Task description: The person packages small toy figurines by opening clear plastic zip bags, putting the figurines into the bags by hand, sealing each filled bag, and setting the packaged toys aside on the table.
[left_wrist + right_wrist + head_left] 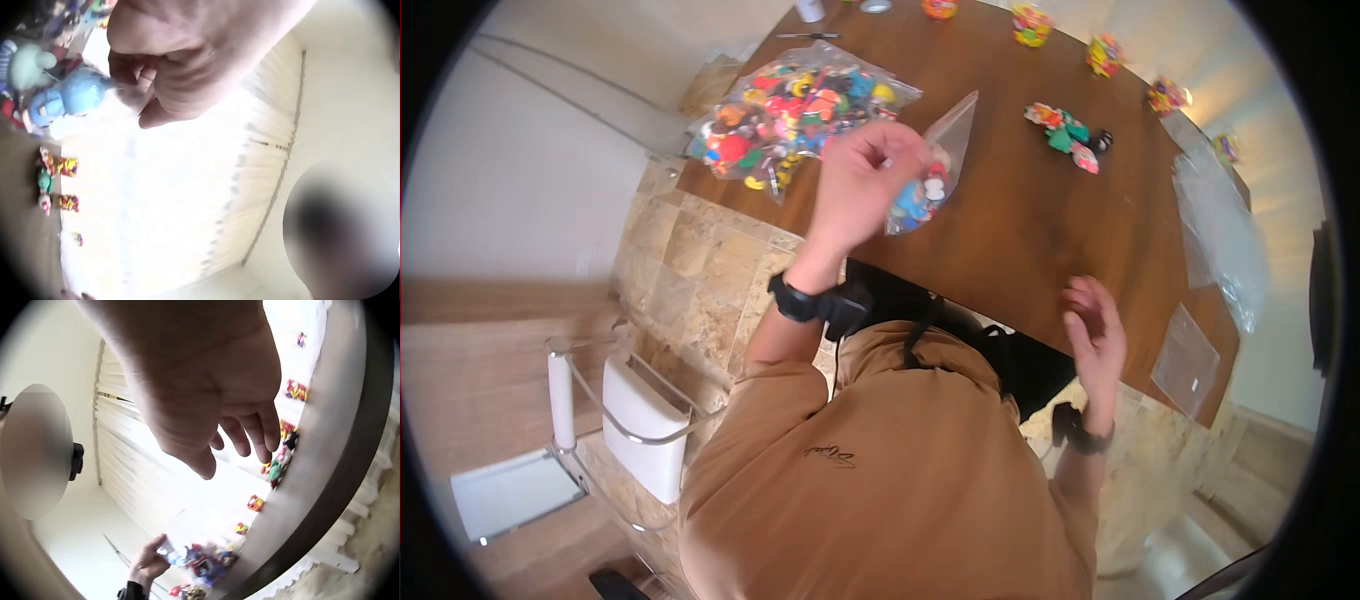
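My left hand (870, 185) pinches a small clear plastic bag (955, 125) above the near part of the table. Blue, white and red toy figures (915, 205) lie inside it. In the left wrist view, a light-blue figure (84, 90) shows just beyond my curled fingers. A large clear bag (800, 115) full of colourful figures lies behind that hand. My right hand (1097, 335) hovers by the table's near edge, its fingers loosely bent and holding nothing. Farther back, a short cluster of loose figures (1070, 135) lies on the wood.
Several colourful filled containers (1032, 25) stand along the table's far edge. On the right lie a pile of clear bags (1215, 230) and a single flat bag (1187, 360). A black pen (808, 36) lies at the back left. A white chair (640, 425) stands left.
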`<state>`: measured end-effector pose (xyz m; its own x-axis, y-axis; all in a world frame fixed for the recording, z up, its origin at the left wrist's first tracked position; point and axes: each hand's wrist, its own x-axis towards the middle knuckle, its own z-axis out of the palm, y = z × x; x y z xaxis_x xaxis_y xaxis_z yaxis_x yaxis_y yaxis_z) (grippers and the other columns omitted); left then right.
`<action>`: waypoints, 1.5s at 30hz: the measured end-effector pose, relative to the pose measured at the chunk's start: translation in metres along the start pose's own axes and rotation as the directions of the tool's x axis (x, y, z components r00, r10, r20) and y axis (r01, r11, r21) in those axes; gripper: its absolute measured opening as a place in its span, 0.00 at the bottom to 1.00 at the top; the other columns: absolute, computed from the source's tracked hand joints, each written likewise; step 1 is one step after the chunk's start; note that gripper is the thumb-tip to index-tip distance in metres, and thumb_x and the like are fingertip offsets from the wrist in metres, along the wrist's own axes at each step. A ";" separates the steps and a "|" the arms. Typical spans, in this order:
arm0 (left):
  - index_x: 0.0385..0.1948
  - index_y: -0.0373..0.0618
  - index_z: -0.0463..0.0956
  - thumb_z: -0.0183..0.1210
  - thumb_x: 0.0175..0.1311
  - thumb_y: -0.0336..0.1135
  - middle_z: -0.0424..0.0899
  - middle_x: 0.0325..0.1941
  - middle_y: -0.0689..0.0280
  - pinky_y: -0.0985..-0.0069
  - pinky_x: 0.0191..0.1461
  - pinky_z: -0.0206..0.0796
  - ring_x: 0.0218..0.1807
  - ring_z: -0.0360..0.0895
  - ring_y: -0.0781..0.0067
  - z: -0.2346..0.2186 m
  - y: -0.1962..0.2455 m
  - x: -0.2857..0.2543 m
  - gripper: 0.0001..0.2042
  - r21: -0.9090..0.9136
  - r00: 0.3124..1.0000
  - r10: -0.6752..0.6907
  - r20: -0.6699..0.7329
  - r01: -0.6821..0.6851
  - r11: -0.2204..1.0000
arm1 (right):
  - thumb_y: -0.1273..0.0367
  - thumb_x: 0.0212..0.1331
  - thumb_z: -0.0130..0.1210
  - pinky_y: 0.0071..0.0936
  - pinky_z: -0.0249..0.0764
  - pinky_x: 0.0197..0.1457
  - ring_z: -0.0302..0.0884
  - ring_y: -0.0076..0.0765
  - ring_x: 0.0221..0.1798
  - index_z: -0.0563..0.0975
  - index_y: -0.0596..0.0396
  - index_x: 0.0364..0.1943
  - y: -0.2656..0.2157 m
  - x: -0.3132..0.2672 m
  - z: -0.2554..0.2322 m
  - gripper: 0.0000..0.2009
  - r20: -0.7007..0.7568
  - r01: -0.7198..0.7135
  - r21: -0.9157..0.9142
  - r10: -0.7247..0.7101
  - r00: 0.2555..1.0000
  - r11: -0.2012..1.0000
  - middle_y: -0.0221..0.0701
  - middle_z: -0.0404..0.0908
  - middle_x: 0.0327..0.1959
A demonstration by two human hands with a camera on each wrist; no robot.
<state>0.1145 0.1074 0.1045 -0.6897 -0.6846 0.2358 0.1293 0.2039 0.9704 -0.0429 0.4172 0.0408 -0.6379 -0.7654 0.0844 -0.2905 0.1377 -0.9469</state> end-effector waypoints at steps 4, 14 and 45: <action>0.32 0.40 0.80 0.63 0.59 0.24 0.78 0.24 0.69 0.82 0.30 0.62 0.25 0.70 0.82 0.074 -0.008 -0.037 0.02 0.102 0.992 0.085 0.094 -0.094 0.990 | 0.72 0.68 0.54 0.25 0.78 0.50 0.81 0.27 0.47 0.72 0.60 0.56 -0.006 0.021 0.037 0.15 0.161 -0.140 0.477 0.071 0.984 0.868 0.34 0.80 0.48; 0.35 0.42 0.80 0.66 0.57 0.28 0.78 0.28 0.64 0.75 0.31 0.68 0.28 0.76 0.70 0.119 -0.043 -0.075 0.06 0.184 0.872 0.131 0.471 -0.243 0.953 | 0.67 0.70 0.52 0.16 0.78 0.36 0.80 0.19 0.33 0.75 0.57 0.36 0.016 0.028 0.042 0.08 0.158 -0.344 0.694 0.332 0.930 0.632 0.27 0.81 0.33; 0.25 0.44 0.78 0.66 0.51 0.33 0.79 0.29 0.63 0.66 0.37 0.70 0.35 0.77 0.59 0.118 -0.029 -0.064 0.07 0.460 0.824 0.113 0.555 -0.418 0.783 | 0.69 0.67 0.58 0.16 0.76 0.35 0.78 0.18 0.30 0.80 0.59 0.34 0.036 0.008 0.049 0.07 0.109 -0.233 0.676 0.218 0.970 0.699 0.27 0.82 0.30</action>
<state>0.0713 0.2277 0.0549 -0.9493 -0.1524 0.2749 0.0614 0.7680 0.6376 -0.0237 0.3852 -0.0082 -0.6040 -0.7812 -0.1582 0.4281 -0.1505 -0.8911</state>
